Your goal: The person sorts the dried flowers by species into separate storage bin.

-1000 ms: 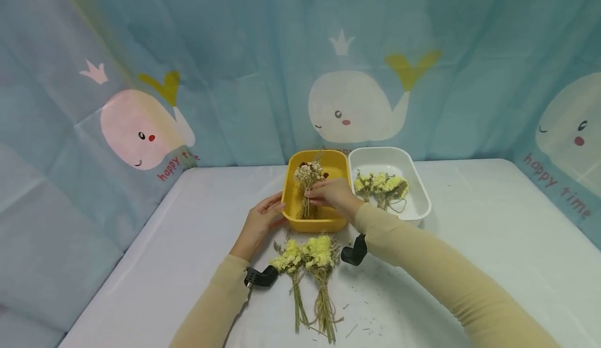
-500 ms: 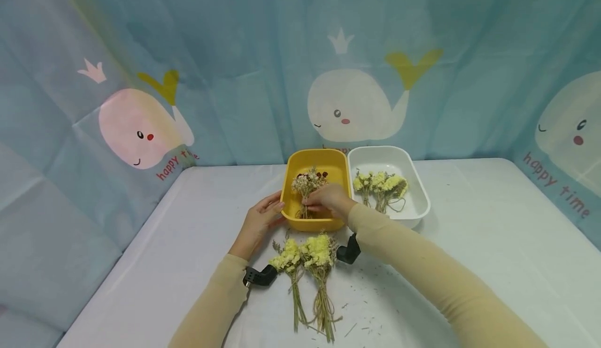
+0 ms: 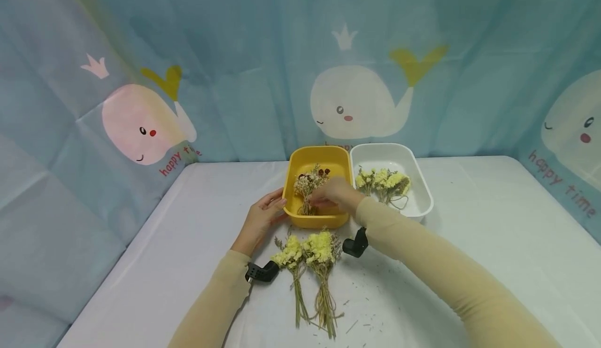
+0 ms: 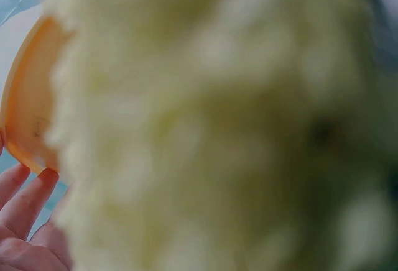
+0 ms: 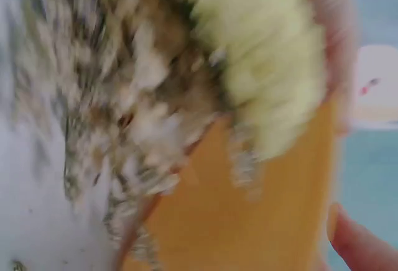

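Note:
A yellow plastic bin stands on the table, with a dried-flower bunch of small pale blossoms and twine-tied stems leaning inside it. Dark red dried blossoms lie behind that bunch. My right hand is over the bin, its fingertips beside the bunch's stems. My left hand rests against the bin's left front side, fingers extended; in the left wrist view its fingers touch the outer wall. Yellow flower heads blur out most of that view. The right wrist view is motion-blurred.
Right of the yellow bin stands a white bin with several yellow dried-flower bunches. Two yellow bunches, one left and one right, lie in front on the white table, near stem scraps.
My right hand has lowered the pale bunch into the yellow bin, then let go of its stems and moved slightly right. My left hand has stayed at the bin's side.

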The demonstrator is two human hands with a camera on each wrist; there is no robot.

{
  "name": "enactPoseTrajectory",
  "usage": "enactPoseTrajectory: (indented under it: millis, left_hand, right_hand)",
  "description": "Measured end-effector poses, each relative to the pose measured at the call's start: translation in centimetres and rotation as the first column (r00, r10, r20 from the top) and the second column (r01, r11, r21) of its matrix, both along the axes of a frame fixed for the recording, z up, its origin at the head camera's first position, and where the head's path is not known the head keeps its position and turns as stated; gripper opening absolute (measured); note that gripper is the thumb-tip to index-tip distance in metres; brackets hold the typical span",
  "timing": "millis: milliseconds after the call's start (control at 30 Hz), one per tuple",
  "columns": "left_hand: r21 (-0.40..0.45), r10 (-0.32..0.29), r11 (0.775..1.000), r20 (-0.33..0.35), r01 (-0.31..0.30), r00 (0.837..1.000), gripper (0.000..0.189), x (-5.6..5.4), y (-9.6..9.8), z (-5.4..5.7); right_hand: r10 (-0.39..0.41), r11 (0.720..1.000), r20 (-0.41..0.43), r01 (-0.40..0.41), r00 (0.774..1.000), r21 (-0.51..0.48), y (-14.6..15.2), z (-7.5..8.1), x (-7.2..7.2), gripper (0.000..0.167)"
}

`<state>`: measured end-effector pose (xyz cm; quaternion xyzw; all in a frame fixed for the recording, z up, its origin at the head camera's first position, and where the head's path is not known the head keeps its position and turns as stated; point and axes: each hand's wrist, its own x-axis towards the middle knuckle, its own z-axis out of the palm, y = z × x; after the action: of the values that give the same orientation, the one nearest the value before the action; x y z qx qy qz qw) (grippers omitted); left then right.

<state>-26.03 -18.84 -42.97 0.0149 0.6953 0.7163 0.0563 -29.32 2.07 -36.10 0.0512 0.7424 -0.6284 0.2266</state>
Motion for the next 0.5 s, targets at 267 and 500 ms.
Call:
enactPoseTrajectory:
  millis: [267,500]
  left_hand:
    - [-0.006,-0.013,1.000,-0.009,0.013,1.000,0.050,-0.2,0.0,0.2]
    - [-0.004,-0.009,1.000,-0.006,0.009,1.000,0.051,0.0,-0.1,0.1]
  right_hand:
    - [0.103,0.990,-0.150,-0.116,0.983,-0.079,3.4,2.0,4.6,0.031]
    - [0.163,0.979,-0.174,-0.182,0.971,-0.096,5.9,0.4,8.8,0.032]
